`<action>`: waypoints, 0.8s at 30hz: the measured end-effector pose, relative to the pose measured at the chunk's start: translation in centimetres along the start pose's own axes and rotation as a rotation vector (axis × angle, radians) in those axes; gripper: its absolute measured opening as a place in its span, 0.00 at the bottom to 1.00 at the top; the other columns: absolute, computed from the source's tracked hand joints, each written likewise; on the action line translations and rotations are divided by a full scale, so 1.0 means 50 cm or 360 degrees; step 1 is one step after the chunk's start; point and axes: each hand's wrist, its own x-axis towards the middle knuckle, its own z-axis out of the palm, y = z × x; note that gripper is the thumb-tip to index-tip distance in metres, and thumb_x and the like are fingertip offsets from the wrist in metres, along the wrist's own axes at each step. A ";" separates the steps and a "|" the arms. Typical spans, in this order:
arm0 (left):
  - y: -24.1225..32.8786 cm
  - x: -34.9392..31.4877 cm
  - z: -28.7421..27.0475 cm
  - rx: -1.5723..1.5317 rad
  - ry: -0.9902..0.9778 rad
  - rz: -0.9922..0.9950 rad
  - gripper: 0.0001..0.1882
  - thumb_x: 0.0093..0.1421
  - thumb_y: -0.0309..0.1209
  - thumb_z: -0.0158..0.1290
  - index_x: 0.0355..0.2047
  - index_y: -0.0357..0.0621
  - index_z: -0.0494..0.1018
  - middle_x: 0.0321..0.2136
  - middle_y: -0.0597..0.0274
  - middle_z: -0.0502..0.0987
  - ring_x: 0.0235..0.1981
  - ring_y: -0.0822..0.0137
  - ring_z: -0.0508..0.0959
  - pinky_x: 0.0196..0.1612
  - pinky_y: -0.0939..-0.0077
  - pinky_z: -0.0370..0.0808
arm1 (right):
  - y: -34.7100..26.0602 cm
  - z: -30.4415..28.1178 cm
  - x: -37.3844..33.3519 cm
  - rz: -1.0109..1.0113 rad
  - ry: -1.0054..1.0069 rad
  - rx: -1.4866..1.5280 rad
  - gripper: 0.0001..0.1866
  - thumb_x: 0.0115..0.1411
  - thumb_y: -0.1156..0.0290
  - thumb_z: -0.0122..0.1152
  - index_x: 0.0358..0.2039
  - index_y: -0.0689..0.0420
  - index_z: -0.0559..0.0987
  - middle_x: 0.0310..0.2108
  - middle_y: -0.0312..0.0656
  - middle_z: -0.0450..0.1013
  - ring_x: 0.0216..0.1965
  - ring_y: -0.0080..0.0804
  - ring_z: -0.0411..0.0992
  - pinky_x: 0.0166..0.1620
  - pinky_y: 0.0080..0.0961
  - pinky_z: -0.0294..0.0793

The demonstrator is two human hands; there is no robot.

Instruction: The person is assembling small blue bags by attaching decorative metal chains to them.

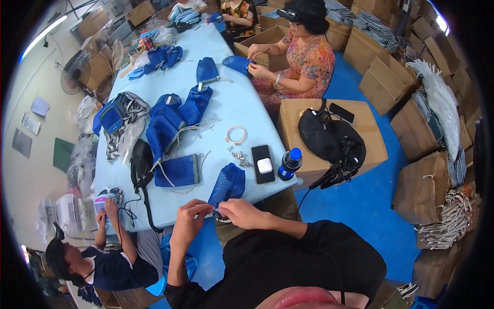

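Note:
At the near edge of the table, a blue mesh pouch lies with its opening toward me. My left hand pinches the pouch's near edge, where a pale cord shows. Close beside it my right hand is closed on the same edge, fingertips almost meeting the left ones. What exactly sits between the fingertips is too small to make out. Small metal pieces are scattered beyond the pouch, below a pale ring. A flat blue pouch with a striped cord rests to the left.
Right of the pouch are a black phone under a white case and a dark bottle with a blue cap. A black bag sits on a cardboard box. More blue pouches cover the table's middle; co-workers sit at both sides.

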 end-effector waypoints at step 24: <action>-0.014 -0.106 0.132 -0.0010 0.0761 -0.0069 0.06 0.61 0.15 0.59 0.38 0.32 0.84 0.30 0.58 0.84 0.26 0.73 0.79 0.30 0.78 0.75 | -0.001 0.066 -0.102 -0.0277 0.0568 0.0037 0.08 0.69 0.78 0.57 0.46 0.63 0.81 0.33 0.44 0.80 0.34 0.40 0.78 0.40 0.33 0.76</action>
